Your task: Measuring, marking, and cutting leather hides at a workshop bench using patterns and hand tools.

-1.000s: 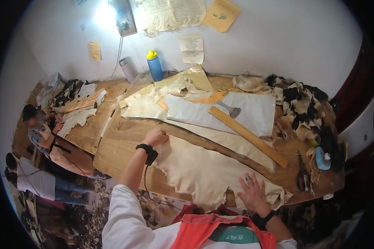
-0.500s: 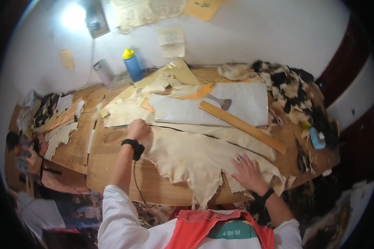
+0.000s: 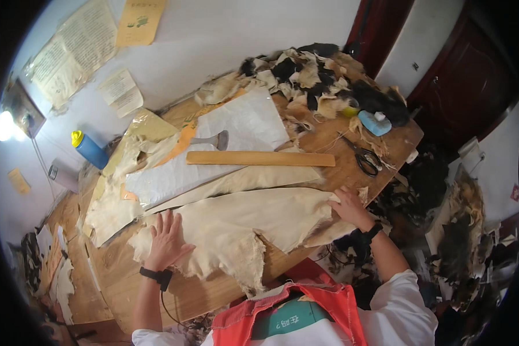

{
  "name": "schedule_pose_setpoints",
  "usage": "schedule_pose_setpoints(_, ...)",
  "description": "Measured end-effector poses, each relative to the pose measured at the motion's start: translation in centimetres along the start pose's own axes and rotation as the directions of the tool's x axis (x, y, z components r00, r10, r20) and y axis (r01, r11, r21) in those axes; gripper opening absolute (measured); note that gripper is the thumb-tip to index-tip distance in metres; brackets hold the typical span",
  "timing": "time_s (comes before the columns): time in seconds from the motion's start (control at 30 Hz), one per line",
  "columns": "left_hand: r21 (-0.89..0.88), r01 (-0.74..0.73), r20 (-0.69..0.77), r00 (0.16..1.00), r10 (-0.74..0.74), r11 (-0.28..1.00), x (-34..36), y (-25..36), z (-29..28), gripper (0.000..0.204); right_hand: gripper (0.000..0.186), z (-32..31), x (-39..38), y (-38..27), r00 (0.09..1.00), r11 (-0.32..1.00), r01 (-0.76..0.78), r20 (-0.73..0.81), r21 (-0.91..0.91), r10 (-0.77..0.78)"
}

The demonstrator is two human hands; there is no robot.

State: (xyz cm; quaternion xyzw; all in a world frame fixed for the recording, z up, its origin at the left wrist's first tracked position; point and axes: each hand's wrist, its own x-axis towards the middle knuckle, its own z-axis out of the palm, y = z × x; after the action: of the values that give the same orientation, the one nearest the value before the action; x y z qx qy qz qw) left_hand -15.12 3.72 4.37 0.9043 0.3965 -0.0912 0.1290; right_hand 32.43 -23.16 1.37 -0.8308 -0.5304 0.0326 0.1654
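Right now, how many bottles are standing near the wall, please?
2: the yellow-capped blue bottle and, to its left, the pale pinkish flask.

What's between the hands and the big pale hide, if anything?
Nothing visible: the left hand rests flat on the pale hide, and the right hand is at its right end. The wooden strip lies beyond it.

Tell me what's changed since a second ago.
The near pale hide slid forward, narrowing the gap to the far hide. The left hand opened from a closed grip to lie flat on it; the right hand moved toward its right end. The wooden strip and scissors stayed put.
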Motion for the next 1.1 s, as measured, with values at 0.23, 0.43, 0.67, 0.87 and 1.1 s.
schedule_pose_setpoints(0.23,-0.055,0.039,0.021,0.999,-0.038,0.998,0.3,-0.5,0.3,0.115,0.041,-4.1,3.2,3.8,0.857,0.86,-0.347,0.499,0.374,0.129)
schedule_pose_setpoints(0.43,-0.079,0.082,0.031,0.996,-0.08,0.994,0.6,-0.2,0.0,0.117,0.044,-8.4,5.9,7.3,0.822,0.98,-0.147,0.568,0.134,0.046)
schedule_pose_setpoints(0.67,-0.081,0.101,0.058,0.994,-0.097,0.992,0.6,-0.2,-0.5,0.116,0.054,-11.0,8.5,10.4,0.862,0.993,0.037,0.506,-0.112,0.025)
schedule_pose_setpoints(0.87,-0.188,0.25,-0.034,0.965,-0.261,0.95,1.2,1.4,0.1,0.089,0.04,-10.9,9.6,3.2,0.975,0.977,0.154,0.14,0.147,-0.175)
schedule_pose_setpoints(1.1,-0.336,0.575,-0.164,0.744,-0.648,0.746,5.4,0.4,5.4,0.084,0.046,4.2,13.9,-19.7,0.734,0.466,0.259,0.142,0.846,-0.665)
